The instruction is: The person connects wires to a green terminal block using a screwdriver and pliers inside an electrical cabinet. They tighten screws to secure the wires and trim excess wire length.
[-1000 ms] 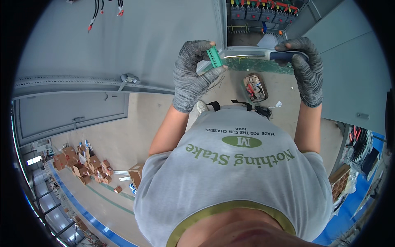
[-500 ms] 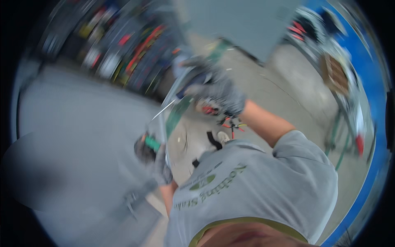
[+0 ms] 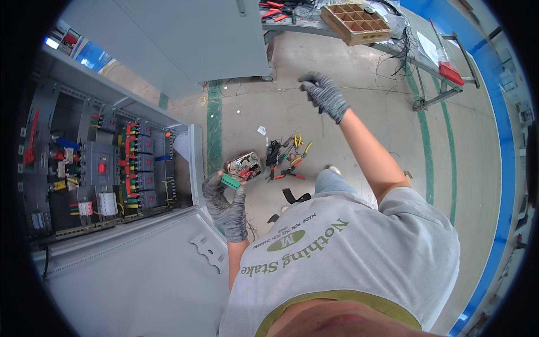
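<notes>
My left hand [image 3: 225, 206], in a grey knitted glove, pinches a green terminal block [image 3: 230, 181] between thumb and fingers beside the open electrical cabinet. Just beyond it, a metal tin [image 3: 242, 164] with small parts and red-handled pliers sits on the floor. My right hand [image 3: 325, 98], also gloved, reaches out over the floor, well apart from the left. Its fingers are curled in together, and whatever they hold, if anything, is hidden. Several pliers and cutters with red and yellow handles [image 3: 292, 160] lie in a pile between my hands.
The cabinet [image 3: 101, 163] at left holds breakers, busbars and wiring; its grey door [image 3: 140, 275] stands open towards me. Another grey cabinet panel [image 3: 185, 39] rises ahead. A workbench [image 3: 306, 26] at far right carries a divided wooden box [image 3: 359, 25], tools and loose cables.
The view has swung, bringing the cabinet's inside into sight. My right hand has moved away from the terminal block, to the right; the thin-shafted tool seen in it no longer shows. My left hand keeps the block.
</notes>
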`<act>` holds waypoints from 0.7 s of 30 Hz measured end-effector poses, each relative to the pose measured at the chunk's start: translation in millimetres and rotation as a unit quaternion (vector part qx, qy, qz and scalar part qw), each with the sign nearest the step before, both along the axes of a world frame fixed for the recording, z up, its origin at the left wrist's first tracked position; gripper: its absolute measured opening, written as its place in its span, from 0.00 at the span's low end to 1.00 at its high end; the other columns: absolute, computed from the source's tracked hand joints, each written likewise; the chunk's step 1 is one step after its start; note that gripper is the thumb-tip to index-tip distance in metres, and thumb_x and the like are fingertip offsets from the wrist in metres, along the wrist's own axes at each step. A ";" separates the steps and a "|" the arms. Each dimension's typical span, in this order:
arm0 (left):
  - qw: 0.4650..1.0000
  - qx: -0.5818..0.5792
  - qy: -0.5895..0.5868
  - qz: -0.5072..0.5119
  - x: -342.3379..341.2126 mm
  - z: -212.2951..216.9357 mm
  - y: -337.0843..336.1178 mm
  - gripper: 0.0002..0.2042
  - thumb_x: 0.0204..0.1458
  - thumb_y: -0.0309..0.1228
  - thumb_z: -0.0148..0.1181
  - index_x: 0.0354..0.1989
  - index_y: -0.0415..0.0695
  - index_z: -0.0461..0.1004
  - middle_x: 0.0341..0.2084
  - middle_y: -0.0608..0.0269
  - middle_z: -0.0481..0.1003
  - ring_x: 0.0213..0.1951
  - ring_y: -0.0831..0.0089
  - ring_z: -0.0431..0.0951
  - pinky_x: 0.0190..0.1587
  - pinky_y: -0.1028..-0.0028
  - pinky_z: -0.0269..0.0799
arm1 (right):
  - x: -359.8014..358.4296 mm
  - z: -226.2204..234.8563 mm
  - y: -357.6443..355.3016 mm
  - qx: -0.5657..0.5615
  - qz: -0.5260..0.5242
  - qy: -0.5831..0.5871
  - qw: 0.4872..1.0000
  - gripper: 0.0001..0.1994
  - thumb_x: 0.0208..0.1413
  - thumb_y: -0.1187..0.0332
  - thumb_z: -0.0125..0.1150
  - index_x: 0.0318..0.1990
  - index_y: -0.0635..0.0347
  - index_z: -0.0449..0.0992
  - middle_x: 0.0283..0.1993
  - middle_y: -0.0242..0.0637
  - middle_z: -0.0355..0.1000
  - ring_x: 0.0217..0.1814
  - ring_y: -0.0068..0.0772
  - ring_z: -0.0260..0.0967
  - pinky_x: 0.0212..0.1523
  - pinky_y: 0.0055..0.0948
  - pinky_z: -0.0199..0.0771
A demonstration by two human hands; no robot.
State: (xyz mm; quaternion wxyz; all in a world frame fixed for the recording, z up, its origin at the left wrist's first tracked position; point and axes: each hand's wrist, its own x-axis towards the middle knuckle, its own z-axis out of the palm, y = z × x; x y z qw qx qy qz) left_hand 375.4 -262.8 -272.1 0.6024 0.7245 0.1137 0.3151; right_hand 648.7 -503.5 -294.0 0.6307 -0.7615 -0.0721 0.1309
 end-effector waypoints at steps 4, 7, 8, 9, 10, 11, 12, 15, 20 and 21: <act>0.998 0.029 0.042 -0.035 55.3 -12.2 -32.6 0.30 0.36 0.15 0.72 0.52 0.44 0.71 0.46 0.66 0.69 0.48 0.75 0.70 0.54 0.74 0.66 | 114.2 -53.2 -81.7 -0.065 -0.082 -0.007 0.994 0.09 0.58 0.65 0.57 0.42 0.58 0.76 0.28 0.32 0.73 0.21 0.22 0.68 0.18 0.25 0.70; 0.994 0.066 0.079 -0.033 112.0 -44.9 -57.9 0.30 0.36 0.16 0.73 0.52 0.44 0.71 0.47 0.66 0.69 0.47 0.75 0.70 0.52 0.75 0.67 | 211.1 -72.5 -120.1 -0.162 -0.100 -0.013 0.982 0.09 0.58 0.66 0.58 0.43 0.58 0.75 0.31 0.33 0.75 0.24 0.24 0.72 0.20 0.25 0.71; 0.993 0.065 0.093 -0.027 133.1 -56.4 -69.7 0.30 0.36 0.17 0.73 0.52 0.44 0.71 0.47 0.65 0.70 0.48 0.74 0.71 0.51 0.74 0.69 | 247.9 -79.1 -131.5 -0.208 -0.099 -0.011 0.973 0.09 0.58 0.66 0.59 0.44 0.59 0.75 0.33 0.33 0.75 0.26 0.24 0.74 0.20 0.25 0.72; 0.991 0.066 0.110 -0.023 157.3 -67.0 -82.9 0.30 0.37 0.17 0.73 0.53 0.43 0.71 0.48 0.64 0.70 0.48 0.73 0.72 0.50 0.73 0.71 | 291.5 -94.8 -140.8 -0.245 -0.087 -0.048 0.964 0.10 0.58 0.66 0.59 0.44 0.60 0.75 0.33 0.35 0.76 0.26 0.25 0.75 0.21 0.26 0.73; 0.990 0.067 0.126 -0.017 184.8 -77.1 -97.4 0.30 0.37 0.18 0.73 0.53 0.43 0.71 0.48 0.63 0.71 0.49 0.71 0.72 0.49 0.73 0.73 | 339.8 -109.3 -146.5 -0.279 -0.074 -0.087 0.953 0.10 0.57 0.66 0.59 0.43 0.61 0.75 0.33 0.36 0.76 0.26 0.25 0.76 0.23 0.28 0.73; 0.990 0.021 0.136 -0.019 211.2 -86.6 -113.6 0.30 0.38 0.17 0.73 0.54 0.42 0.70 0.48 0.63 0.70 0.47 0.72 0.72 0.48 0.73 0.73 | 386.2 -125.2 -150.5 -0.394 -0.030 -0.172 0.902 0.10 0.56 0.68 0.58 0.42 0.63 0.76 0.37 0.43 0.78 0.31 0.37 0.78 0.29 0.35 0.76; 0.992 -0.007 0.124 -0.005 247.1 -93.0 -132.6 0.30 0.38 0.17 0.73 0.54 0.42 0.70 0.47 0.63 0.70 0.47 0.72 0.72 0.48 0.74 0.72 | 430.2 -147.1 -149.0 -0.454 -0.028 -0.253 0.854 0.10 0.55 0.70 0.56 0.42 0.63 0.76 0.42 0.50 0.77 0.41 0.52 0.77 0.39 0.46 0.75; 0.987 -0.098 0.122 0.030 332.0 -91.2 -193.0 0.30 0.38 0.18 0.73 0.53 0.42 0.70 0.46 0.64 0.69 0.46 0.73 0.71 0.48 0.74 0.71 | 526.6 -176.1 -123.7 -0.544 0.049 -0.151 0.824 0.12 0.54 0.72 0.54 0.45 0.63 0.76 0.47 0.53 0.75 0.53 0.55 0.71 0.51 0.47 0.71; 0.982 0.041 0.182 0.033 445.0 -73.5 -215.6 0.29 0.37 0.17 0.73 0.52 0.42 0.70 0.45 0.64 0.70 0.45 0.74 0.72 0.46 0.77 0.69 | 634.6 -237.8 -110.7 -0.591 0.124 -0.128 0.787 0.14 0.53 0.72 0.55 0.48 0.63 0.74 0.51 0.53 0.73 0.55 0.54 0.70 0.54 0.45 0.71; 0.980 0.067 0.180 0.044 465.6 -64.4 -215.6 0.28 0.38 0.18 0.73 0.51 0.42 0.71 0.44 0.64 0.70 0.44 0.75 0.73 0.45 0.77 0.70 | 643.4 -250.6 -116.8 -0.586 0.121 -0.126 0.791 0.15 0.53 0.72 0.55 0.49 0.62 0.74 0.51 0.53 0.73 0.55 0.54 0.70 0.54 0.45 0.71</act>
